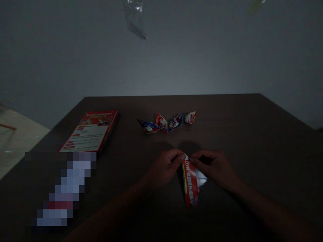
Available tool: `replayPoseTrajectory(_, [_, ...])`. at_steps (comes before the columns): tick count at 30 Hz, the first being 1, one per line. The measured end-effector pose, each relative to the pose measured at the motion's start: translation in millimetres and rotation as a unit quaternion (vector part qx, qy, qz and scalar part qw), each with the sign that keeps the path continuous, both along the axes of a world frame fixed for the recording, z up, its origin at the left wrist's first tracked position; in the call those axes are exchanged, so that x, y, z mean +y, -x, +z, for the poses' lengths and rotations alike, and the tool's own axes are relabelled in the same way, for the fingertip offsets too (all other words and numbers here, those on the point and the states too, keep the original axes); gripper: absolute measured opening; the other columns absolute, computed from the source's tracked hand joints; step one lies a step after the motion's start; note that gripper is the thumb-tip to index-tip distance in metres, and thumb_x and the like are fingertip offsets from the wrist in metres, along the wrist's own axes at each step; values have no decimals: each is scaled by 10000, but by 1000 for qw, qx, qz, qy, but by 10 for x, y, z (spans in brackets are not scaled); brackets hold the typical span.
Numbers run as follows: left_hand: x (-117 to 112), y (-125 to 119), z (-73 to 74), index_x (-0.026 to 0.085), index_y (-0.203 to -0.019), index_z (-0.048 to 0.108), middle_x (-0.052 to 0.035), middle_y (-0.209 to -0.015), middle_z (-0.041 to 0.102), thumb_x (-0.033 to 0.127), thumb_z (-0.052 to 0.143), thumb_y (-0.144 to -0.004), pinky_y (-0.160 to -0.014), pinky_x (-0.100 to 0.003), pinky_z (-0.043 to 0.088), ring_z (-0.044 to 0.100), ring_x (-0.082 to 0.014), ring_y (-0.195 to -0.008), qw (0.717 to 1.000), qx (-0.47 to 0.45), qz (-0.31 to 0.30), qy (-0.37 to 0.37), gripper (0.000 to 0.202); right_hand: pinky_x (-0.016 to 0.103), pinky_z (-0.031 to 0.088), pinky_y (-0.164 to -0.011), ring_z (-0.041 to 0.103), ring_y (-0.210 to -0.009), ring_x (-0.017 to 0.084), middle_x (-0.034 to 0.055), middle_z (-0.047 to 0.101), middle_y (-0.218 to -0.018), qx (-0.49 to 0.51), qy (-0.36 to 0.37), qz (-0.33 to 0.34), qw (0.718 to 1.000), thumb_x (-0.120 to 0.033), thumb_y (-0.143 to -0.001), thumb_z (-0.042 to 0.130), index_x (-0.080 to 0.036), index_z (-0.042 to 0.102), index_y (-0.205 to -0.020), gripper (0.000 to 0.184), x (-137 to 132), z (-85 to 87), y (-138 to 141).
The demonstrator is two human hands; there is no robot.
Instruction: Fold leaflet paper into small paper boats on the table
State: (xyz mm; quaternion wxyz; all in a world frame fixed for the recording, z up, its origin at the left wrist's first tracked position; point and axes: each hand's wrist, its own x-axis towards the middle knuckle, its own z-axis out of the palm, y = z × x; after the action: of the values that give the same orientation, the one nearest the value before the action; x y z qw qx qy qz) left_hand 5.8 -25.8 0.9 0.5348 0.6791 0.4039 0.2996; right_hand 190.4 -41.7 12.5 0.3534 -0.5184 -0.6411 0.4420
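Between my two hands is a folded paper flyer [190,181], red with white printed characters and a pale blue-white part on its right side. My left hand [168,168] pinches its top left corner between thumb and fingers. Close beside it, my right hand [214,166] pinches the upper right edge. The narrow lower end of the flyer points towards me. Beyond my hands stand several small folded paper pieces [161,122] in red, blue and white. One of them, a red and white piece [191,117], sits slightly apart at the right.
A stack of red and white printed flyers [88,134] lies on the left of the dark table [239,127]. In front of it is a blurred-out, pixelated object [67,190]. A grey wall [202,50] rises behind the table, with a clear plastic bag [135,18] hanging on it.
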Motion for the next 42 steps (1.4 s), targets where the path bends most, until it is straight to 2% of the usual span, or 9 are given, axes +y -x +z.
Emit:
replayPoseTrajectory(8, [-24, -21, 13, 130, -811, 627, 1, -685, 569, 396, 476, -870, -571, -210, 357, 495, -111, -631, 1000, -23, 12, 14, 311, 227, 445, -528, 568, -556, 116, 20, 652, -635, 59, 58, -13, 996, -380, -750, 644, -141, 667, -712, 243, 8, -40, -15])
replayPoseTrajectory(14, [-27, -8, 28, 138, -781, 600, 7, -644, 552, 391, 440, -891, -571, -213, 362, 500, -105, -604, 1000, -22, -11, 14, 319, 204, 389, -442, 487, -463, 82, -5, 597, -555, 81, 90, -9, 993, -411, -741, 652, -142, 658, -706, 271, 15, -57, -13])
replayPoseTrajectory(17, [-35, -9, 28, 139, -788, 593, 10, -663, 538, 397, 441, -889, -576, -214, 353, 479, -102, -616, 999, -16, -28, 25, 316, 208, 417, -455, 517, -474, 88, 1, 620, -576, 98, 102, -3, 990, -424, -741, 654, -147, 676, -731, 278, 20, -46, -11])
replayPoseTrajectory(23, [-43, -17, 25, 141, -777, 572, 24, -641, 481, 425, 418, -890, -555, -214, 320, 416, -94, -592, 998, 9, -60, 34, 342, 228, 489, -577, 614, -617, 123, 29, 694, -706, 112, 82, 2, 990, -381, -718, 687, -156, 699, -742, 226, 30, -25, 1])
replayPoseTrajectory(31, [-44, -24, 27, 153, -746, 534, 23, -619, 480, 414, 401, -895, -547, -212, 337, 448, -100, -574, 997, 16, -79, 22, 329, 237, 492, -565, 610, -598, 131, 31, 684, -672, 102, 80, -7, 992, -413, -711, 684, -147, 683, -718, 266, 37, -31, 13])
replayPoseTrajectory(37, [-53, -39, 55, 156, -756, 531, 23, -605, 495, 409, 392, -898, -534, -212, 351, 474, -100, -552, 996, 22, -87, 28, 322, 210, 462, -520, 566, -550, 105, 7, 634, -618, 104, 52, 5, 993, -393, -738, 665, -147, 648, -693, 251, 27, -35, 21])
replayPoseTrajectory(42, [-49, -34, 11, 154, -745, 524, 28, -599, 483, 403, 402, -900, -527, -203, 341, 466, -92, -550, 996, 8, -81, 34, 318, 205, 463, -534, 564, -563, 98, 4, 628, -629, 103, 39, 2, 994, -356, -762, 654, -147, 645, -718, 213, 11, -33, 25])
